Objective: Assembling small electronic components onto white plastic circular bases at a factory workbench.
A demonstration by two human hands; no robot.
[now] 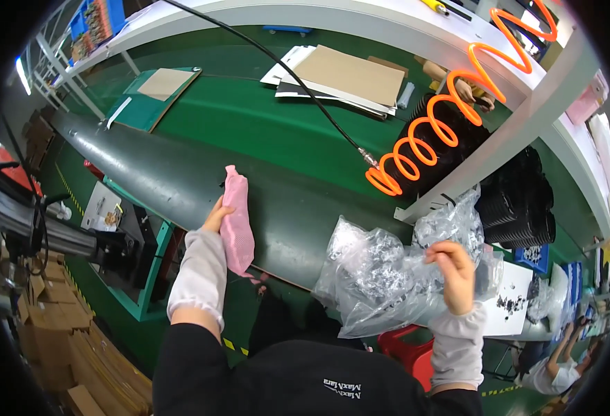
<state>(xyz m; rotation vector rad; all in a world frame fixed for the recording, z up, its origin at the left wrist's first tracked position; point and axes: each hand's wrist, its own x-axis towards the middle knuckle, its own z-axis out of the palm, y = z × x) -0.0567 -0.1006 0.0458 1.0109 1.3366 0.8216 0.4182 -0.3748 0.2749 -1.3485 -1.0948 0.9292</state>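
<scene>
My left hand (216, 216) is closed on a long pink cloth (238, 232), with a dotted, mesh-like texture. The cloth stands out over the near edge of the dark worktable (287, 215), and a thin pink strip trails from its lower end. Whether anything is wrapped inside is hidden. My right hand (454, 274) is raised over the right end of a heap of clear plastic bags (381, 270). Its fingers are curled in toward the thumb; what they hold, if anything, is too small to make out.
Stacked black trays (516, 201) stand at the right beyond a white post (520, 132). An orange coiled hose (423, 142) hangs over the bench. Cardboard sheets (350, 73) lie at the back. A red stool (410, 353) is below the near edge. Co-workers sit at far right and back.
</scene>
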